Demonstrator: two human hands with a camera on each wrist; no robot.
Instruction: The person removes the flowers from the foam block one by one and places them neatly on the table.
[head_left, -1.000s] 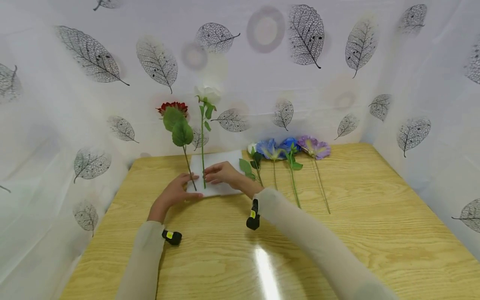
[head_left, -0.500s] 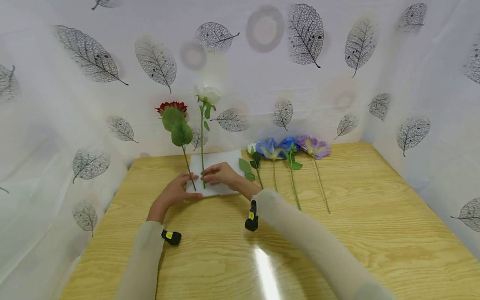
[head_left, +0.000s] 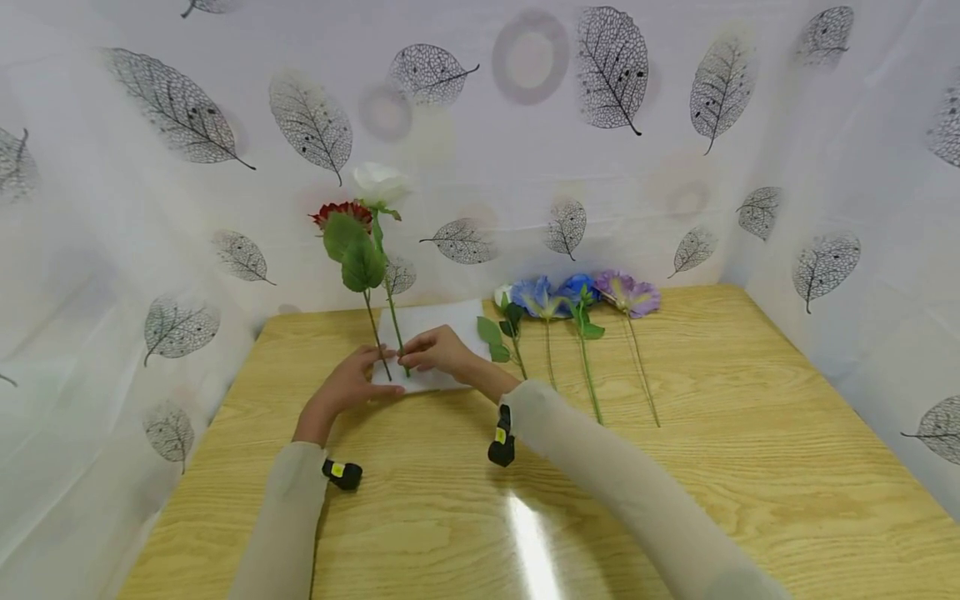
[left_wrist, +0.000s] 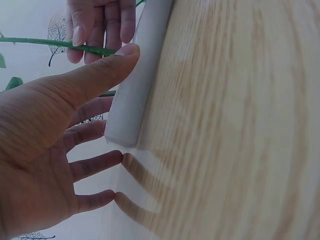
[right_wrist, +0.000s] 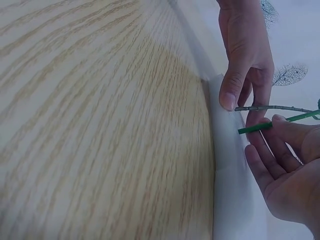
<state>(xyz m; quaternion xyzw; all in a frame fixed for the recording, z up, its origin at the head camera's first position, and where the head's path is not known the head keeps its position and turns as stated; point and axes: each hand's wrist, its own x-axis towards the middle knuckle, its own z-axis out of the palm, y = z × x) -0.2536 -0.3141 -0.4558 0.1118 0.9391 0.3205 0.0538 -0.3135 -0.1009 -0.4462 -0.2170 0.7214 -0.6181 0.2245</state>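
My right hand (head_left: pixel 442 350) pinches the green stem (head_left: pixel 393 317) of a white rose (head_left: pixel 381 185) between thumb and fingertips, the stem's lower end at a white foam block (head_left: pixel 431 321). Just left of it stands a red flower (head_left: pixel 344 215) with big green leaves, its darker stem (right_wrist: pixel 272 107) meeting the foam beside my left thumb. My left hand (head_left: pixel 351 382) rests at the block's left end, thumb on the front edge and fingers fairly straight. In the left wrist view, two left fingertips (left_wrist: pixel 117 156) touch the table past the block. Whether either stem enters the foam, I cannot tell.
To the right, several flowers lie on the wooden table (head_left: pixel 720 467): a white bud (head_left: pixel 503 295), a light blue bloom (head_left: pixel 536 297), a deep blue one (head_left: pixel 579 288) and a purple one (head_left: pixel 632 295). Leaf-printed white cloth (head_left: pixel 487 150) walls the back and sides.
The white rose's head has tilted left, closer to the red flower, and my right hand has shifted slightly left with its stem. My left hand and the foam block stay put.
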